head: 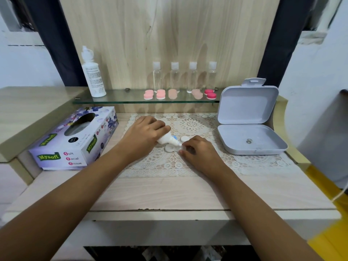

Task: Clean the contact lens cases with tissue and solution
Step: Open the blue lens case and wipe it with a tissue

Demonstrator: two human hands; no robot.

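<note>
Far left, near edge: tissue box (75, 138), untouched. Behind it on the glass shelf (122, 101), big white bottle (93, 72), upright.

Left hand (145, 136) is clenched round the small solution bottle (167, 139), which is tipped almost flat, nozzle pointing right and down over the lace mat (188, 166).

Under the nozzle lies a white case piece (170, 148), flat on the mat. A white cap (184, 138) sits just beyond it, beside the right knuckles.

Right hand (199, 153) has fingers curled in at the nozzle tip. What they pinch is hidden, so I can't tell if it grips a case well or just braces.

Far side, on the shelf: a row of pink cases (160, 94) in front of four clear bottles (175, 78). Far right: grey box (244, 102), lid open.

Handling, my read:
- Case parts are light, rigid plastic, and will be slick once wet.
- They'll skate on the mat if prodded.
- Pinch by the rim or threaded edge, not the smooth dome.
- The bottle is soft-walled, so squeeze lightly or it floods the mat.
- Tissue tears when wet, so fold it before wiping.
</note>
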